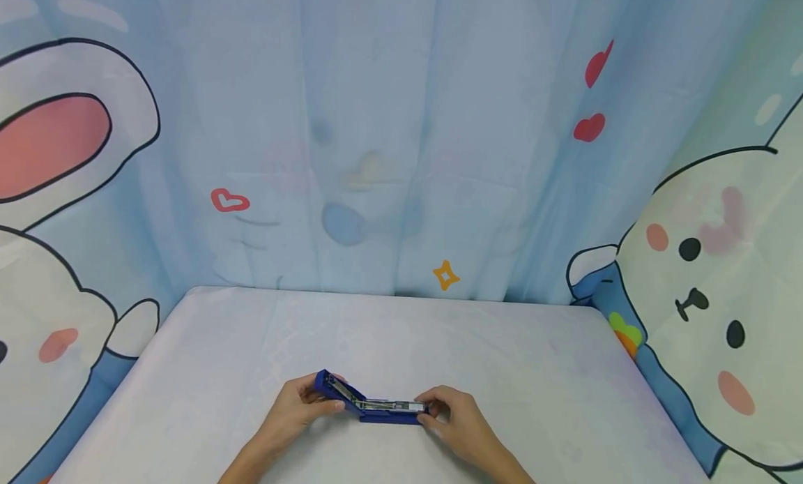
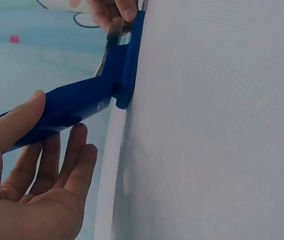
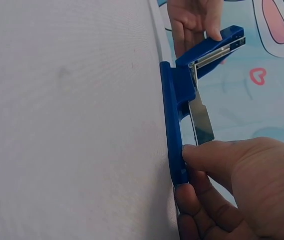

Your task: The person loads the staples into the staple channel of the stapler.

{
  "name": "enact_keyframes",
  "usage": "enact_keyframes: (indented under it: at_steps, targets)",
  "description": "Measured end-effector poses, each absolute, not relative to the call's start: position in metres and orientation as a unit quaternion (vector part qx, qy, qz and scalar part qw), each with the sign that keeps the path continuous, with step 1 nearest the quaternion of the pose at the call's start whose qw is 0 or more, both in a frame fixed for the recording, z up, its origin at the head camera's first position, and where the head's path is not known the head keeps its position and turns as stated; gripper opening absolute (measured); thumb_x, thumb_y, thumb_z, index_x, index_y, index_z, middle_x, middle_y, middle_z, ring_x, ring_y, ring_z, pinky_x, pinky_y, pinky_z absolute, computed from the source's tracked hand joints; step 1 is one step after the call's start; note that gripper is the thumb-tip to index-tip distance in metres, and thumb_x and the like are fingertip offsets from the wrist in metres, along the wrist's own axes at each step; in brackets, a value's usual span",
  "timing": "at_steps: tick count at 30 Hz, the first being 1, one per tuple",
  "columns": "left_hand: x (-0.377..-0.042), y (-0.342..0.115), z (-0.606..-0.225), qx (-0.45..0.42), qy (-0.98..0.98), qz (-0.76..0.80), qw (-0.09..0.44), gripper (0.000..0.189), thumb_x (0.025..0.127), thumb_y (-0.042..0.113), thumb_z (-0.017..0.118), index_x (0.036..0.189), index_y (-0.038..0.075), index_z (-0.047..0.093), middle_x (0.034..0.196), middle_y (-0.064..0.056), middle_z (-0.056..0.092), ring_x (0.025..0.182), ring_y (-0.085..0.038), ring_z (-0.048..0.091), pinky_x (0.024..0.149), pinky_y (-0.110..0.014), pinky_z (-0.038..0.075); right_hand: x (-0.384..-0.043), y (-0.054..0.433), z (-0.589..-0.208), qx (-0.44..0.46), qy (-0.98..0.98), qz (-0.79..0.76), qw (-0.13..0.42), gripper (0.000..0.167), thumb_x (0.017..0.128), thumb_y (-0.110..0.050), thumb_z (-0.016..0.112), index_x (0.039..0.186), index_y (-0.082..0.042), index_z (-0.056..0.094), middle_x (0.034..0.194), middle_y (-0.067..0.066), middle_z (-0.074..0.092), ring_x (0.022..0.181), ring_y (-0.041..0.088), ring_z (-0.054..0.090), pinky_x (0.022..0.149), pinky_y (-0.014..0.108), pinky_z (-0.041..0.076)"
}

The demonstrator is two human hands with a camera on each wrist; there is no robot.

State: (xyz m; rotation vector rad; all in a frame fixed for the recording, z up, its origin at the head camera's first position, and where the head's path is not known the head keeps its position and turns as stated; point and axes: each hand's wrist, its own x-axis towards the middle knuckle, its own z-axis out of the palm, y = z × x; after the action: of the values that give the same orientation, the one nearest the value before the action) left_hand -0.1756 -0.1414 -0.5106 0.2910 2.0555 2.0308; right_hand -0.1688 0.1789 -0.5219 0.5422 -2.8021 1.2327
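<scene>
head view: one unfolded blue stapler (image 1: 389, 418), loading unclear, in two finger grips: left hand (image 1: 300, 406), right hand (image 1: 458, 416)

Stapler (image 1: 389, 419): deep blue, plain, small pale letters on upper part. Rail (image 3: 201, 120): silver colour, shiny. Table (image 1: 539, 372): white, without pattern. Curtain (image 1: 376, 72): light blue, turning to pale green at upper right; printed hearts (image 1: 590, 127) red, two filled, one only outlined; star (image 1: 437, 274) orange, outlined. Left figure (image 1: 50, 289), right figure (image 1: 771, 282): white, black outlines, pink cheeks (image 1: 736, 392), blue clothes (image 1: 680, 414). Ear (image 1: 56, 146) of left figure: pink inside.
</scene>
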Motion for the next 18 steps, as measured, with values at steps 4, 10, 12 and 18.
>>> enact_keyframes:
  at_steps: [4, 10, 12, 18]
  targets:
    - [-0.174, -0.139, -0.508, 0.113, 0.715, 0.682, 0.109, 0.052, 0.091, 0.015, 0.084, 0.132, -0.011, 0.065, 0.129, -0.026, 0.073, 0.103, -0.002, 0.075, 0.091, -0.016, 0.058, -0.169, 0.179, -0.522, 0.169, -0.905, 0.390, 0.012, 0.022, 0.088, -0.004, 0.083, 0.106, -0.015, 0.077, 0.091, -0.009, 0.072, 0.079, -0.004, 0.056, 0.075, 0.020, 0.052]
    - [-0.174, -0.135, -0.505, 0.115, 0.726, 0.670, 0.105, 0.049, 0.092, 0.017, 0.083, 0.132, -0.008, 0.067, 0.132, -0.027, 0.072, 0.105, -0.004, 0.075, 0.091, -0.017, 0.058, -0.170, 0.179, -0.523, 0.167, -0.906, 0.389, 0.009, 0.022, 0.088, -0.005, 0.083, 0.106, -0.015, 0.077, 0.092, -0.009, 0.072, 0.079, -0.003, 0.057, 0.075, 0.020, 0.053]
    - [-0.174, -0.134, -0.504, 0.120, 0.728, 0.667, 0.102, 0.049, 0.093, 0.017, 0.083, 0.132, -0.008, 0.067, 0.131, -0.028, 0.072, 0.108, -0.010, 0.076, 0.091, -0.018, 0.059, -0.170, 0.179, -0.524, 0.166, -0.906, 0.390, 0.007, 0.021, 0.088, -0.005, 0.083, 0.106, -0.015, 0.077, 0.092, -0.009, 0.072, 0.079, -0.003, 0.057, 0.075, 0.020, 0.053]
    - [-0.175, -0.130, -0.502, 0.120, 0.736, 0.659, 0.098, 0.048, 0.092, 0.017, 0.083, 0.130, -0.006, 0.068, 0.126, -0.025, 0.073, 0.117, -0.032, 0.075, 0.093, -0.023, 0.061, -0.171, 0.179, -0.523, 0.164, -0.905, 0.392, 0.006, 0.021, 0.088, -0.005, 0.083, 0.106, -0.016, 0.078, 0.090, -0.010, 0.071, 0.079, -0.003, 0.056, 0.075, 0.020, 0.052]
